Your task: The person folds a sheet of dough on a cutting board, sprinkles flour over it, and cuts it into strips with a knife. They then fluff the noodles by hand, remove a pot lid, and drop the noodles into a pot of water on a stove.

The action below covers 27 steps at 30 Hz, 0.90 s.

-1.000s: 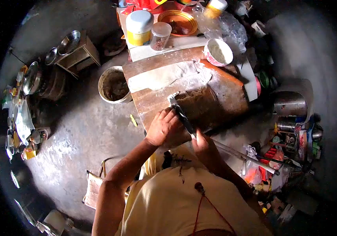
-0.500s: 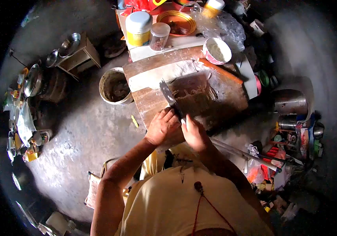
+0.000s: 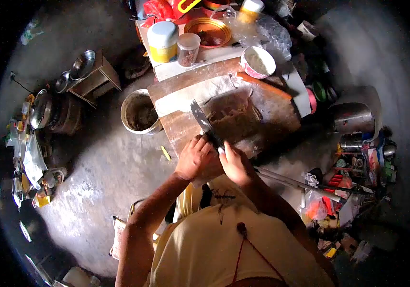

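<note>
My right hand [image 3: 235,162] is closed round the handle of a knife [image 3: 201,116], whose broad blade points up and left over the wooden board [image 3: 178,130]. Close beside the blade, at the board's near edge, lies my left hand [image 3: 196,155] with its fingers bent together; what is under them is hidden. A pale flat sheet of dough [image 3: 181,101] stretches across the far part of the board. Thin cut strips [image 3: 231,115] lie in shadow to the right of the blade. An orange-brown stick [image 3: 264,86] rests behind them.
A floury bowl [image 3: 258,62] stands at the board's back right corner. Behind are a white-and-yellow tub [image 3: 162,42], a clear jar [image 3: 188,49] and an orange dish [image 3: 207,32]. A bucket [image 3: 140,112] stands left of the board. Long poles [image 3: 296,183] lie at the right.
The knife has swung from a steep angle, its edge turned, to lie with its blade further left. My right hand has shifted left, nearer my left hand. The whole view has tilted slightly.
</note>
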Tool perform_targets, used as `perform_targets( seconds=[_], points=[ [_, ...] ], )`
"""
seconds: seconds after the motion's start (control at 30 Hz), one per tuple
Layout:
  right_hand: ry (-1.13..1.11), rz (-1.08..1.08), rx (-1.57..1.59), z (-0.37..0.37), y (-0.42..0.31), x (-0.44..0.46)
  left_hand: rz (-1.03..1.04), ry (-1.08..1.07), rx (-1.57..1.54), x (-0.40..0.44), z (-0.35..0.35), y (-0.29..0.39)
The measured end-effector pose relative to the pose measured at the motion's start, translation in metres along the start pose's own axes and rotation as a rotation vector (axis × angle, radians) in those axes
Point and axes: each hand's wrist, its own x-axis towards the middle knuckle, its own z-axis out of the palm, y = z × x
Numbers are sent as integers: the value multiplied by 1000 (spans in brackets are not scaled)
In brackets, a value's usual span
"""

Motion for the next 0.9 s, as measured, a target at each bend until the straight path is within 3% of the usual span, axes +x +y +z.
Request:
perform_targets(
  seconds=[0.03, 0.1, 0.23, 0.3, 0.43, 0.5, 0.57, 0.6, 0.63, 0.73, 0.77, 0.87, 0.9],
  points=[
    [2, -3, -3, 1, 12, -9, -46, -9, -30, -1, -3, 2],
    [306, -357, -80, 10, 31, -36, -90, -25, -63, -8, -5, 3],
    [269, -300, -85, 21, 30, -46, 5, 54, 22, -11, -2, -1],
    [163, -248, -24, 21, 20, -32, -42, 39, -51, -8, -7, 4],
    [226, -121, 54, 19, 2, -9, -63, 40, -39, -6, -6, 7],
    [275, -104, 106, 14, 4, -12, -217, 100, -127, -3, -17, 26],
    [517, -391, 96, 5, 29, -30, -343, 289, -278, -6, -10, 28],
    [527, -364, 67, -13, 29, -39, -420, 302, -329, -14, -2, 24],
    [331, -121, 32, -31, 37, -49, -415, 300, -326, -18, 6, 21],
    [350, 133, -71, -67, 74, -32, -818, 369, -1117, -9, 7, 34],
    [432, 140, 34, -79, 74, -28, -817, 374, -1106, -5, 11, 33],
    [466, 122, -52, -105, 98, -11, -1064, 377, -1323, 14, 17, 36],
    [415, 67, -133, -108, 105, -7, -1062, 383, -1315, 25, 14, 41]
  ],
)
